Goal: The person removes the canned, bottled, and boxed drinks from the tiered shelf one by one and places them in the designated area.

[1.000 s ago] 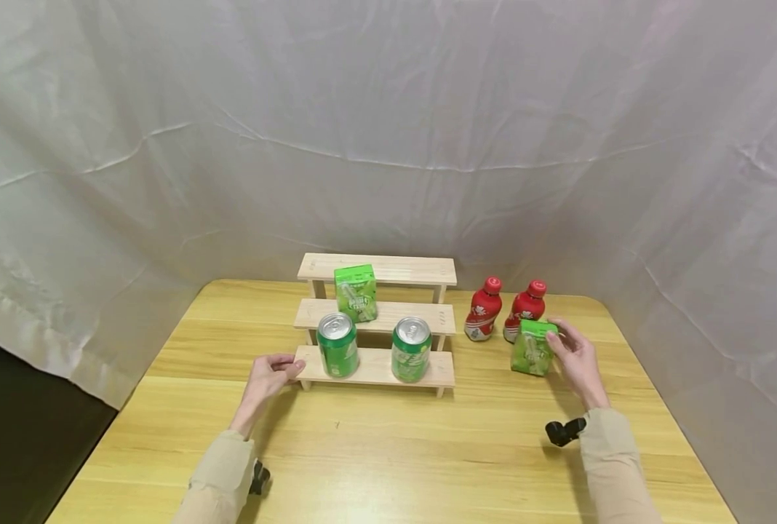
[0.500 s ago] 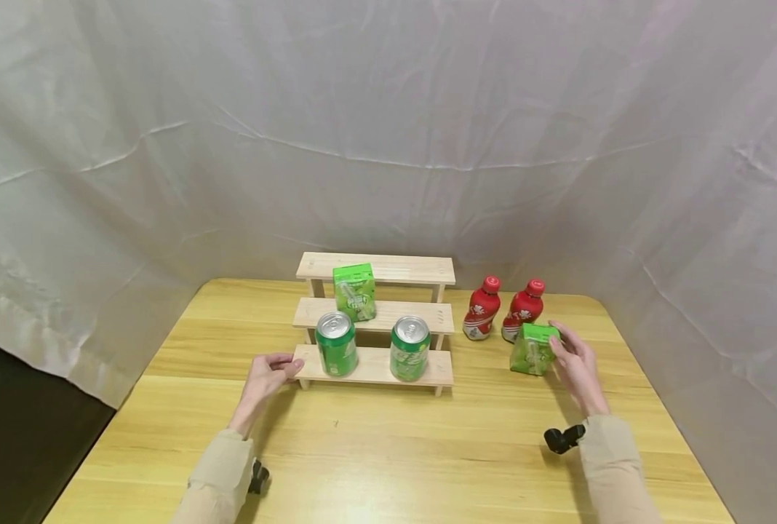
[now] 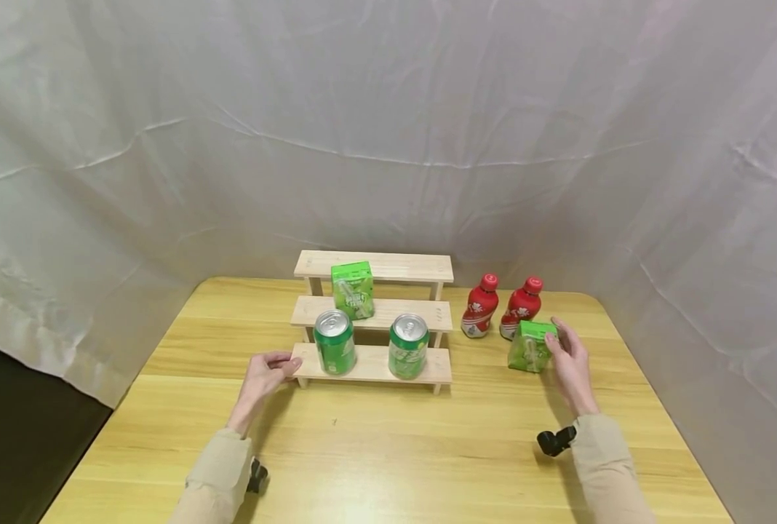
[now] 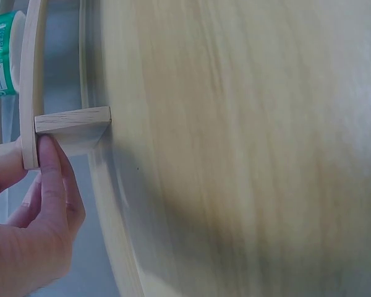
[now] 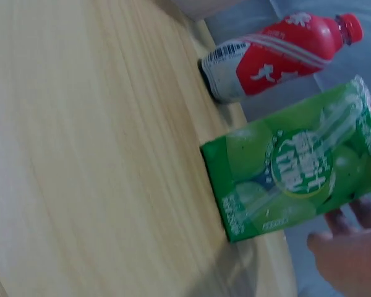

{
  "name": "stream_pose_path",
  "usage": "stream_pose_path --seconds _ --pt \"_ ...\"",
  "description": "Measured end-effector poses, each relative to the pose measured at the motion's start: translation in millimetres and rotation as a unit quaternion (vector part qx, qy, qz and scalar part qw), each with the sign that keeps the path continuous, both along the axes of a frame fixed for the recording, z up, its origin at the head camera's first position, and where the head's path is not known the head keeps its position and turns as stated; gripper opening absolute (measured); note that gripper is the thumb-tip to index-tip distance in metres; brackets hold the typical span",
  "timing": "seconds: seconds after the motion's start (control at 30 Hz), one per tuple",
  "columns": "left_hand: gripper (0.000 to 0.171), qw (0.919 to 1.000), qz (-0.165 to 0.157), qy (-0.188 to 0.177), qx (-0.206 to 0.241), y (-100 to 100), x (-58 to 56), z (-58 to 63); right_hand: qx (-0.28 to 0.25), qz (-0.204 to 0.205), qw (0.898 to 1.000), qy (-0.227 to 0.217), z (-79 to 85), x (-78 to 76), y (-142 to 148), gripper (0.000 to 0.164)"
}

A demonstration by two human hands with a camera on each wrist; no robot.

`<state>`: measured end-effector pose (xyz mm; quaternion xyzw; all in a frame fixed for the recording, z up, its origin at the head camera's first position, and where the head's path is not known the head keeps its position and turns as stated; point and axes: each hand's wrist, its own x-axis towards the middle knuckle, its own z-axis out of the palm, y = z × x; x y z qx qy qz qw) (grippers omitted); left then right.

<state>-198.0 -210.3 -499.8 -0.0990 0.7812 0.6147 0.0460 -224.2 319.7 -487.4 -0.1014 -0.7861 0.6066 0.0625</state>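
My left hand (image 3: 264, 376) pinches the left end of the lowest step of a three-step wooden display rack (image 3: 370, 370), thumb above and fingers beneath; in the left wrist view these fingers (image 4: 52, 185) lie beside a rack leg. At right, my right hand (image 3: 570, 364) holds a green juice box (image 3: 529, 348) by its right side, thumb near the upper edge. The right wrist view shows the box's printed face (image 5: 297, 164) upright on the table, fingers partly hidden behind it. Two red bottles (image 3: 480, 306) (image 3: 522, 309) stand just behind the box.
Two green soda cans (image 3: 335, 342) (image 3: 408, 347) stand on the lowest step. Another green juice box (image 3: 353, 291) is on the middle step. A grey cloth (image 3: 388, 145) hangs around the wooden table (image 3: 388, 451).
The right-hand juice box has turned slightly under my right hand, which shifts a little around it. My left hand keeps its hold on the rack.
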Motion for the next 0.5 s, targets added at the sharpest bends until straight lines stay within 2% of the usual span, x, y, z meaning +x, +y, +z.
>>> stream_pose_path --seconds 0.07,0.27,0.5 --pt "0.04 1.0 0.001 0.0 -0.004 0 0.3 0.5 0.016 -0.02 1.0 0.016 0.8 -0.5 -3 0.057" --pt "0.04 0.9999 0.002 0.001 -0.011 1 0.5 0.7 0.005 -0.078 0.994 0.082 2.0 0.3 -14 0.053" --pt "0.04 1.0 0.005 0.001 -0.008 1 1.1 0.2 0.035 -0.077 0.989 0.122 23.7 2.7 -35 0.052"
